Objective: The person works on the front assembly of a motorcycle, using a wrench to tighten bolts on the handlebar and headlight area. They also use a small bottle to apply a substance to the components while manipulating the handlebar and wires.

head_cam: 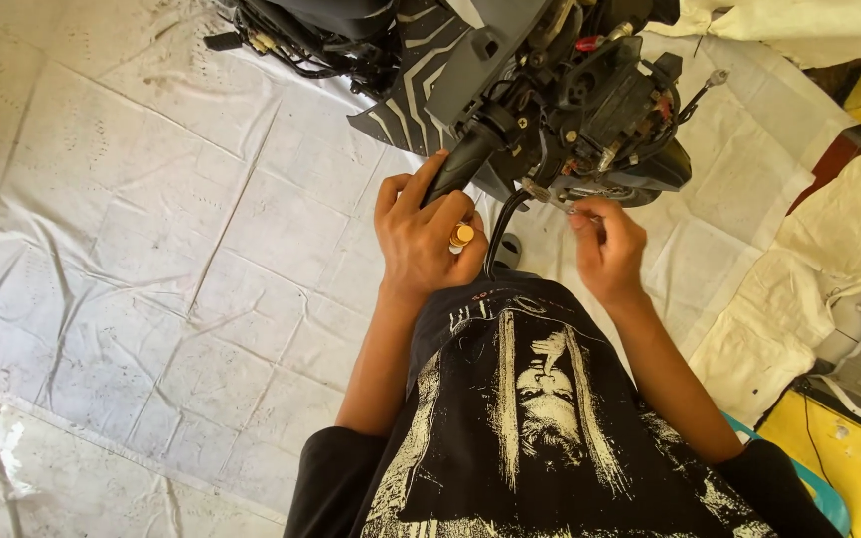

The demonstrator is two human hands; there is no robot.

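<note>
hands at the scooter handlebar

left hand (419,231) wraps the black handlebar grip (460,164), whose long axis runs diagonally, free end pointing toward the person. right hand (605,244) pinches a small metal part (578,211) just below the exposed handlebar assembly (600,105), over the white sheet (201,249).

L hand (419,237) wrapped round black handlebar grip (460,164) of a stripped scooter front (590,95), w/ a small orange-capped item (461,236) tucked btwn its fingers. R hand (607,244) pinches a thin metal piece (572,210) just below the exposed handlebar assembly, near a black cable (500,234). White tarp (151,249) covers floor underneath.
</note>
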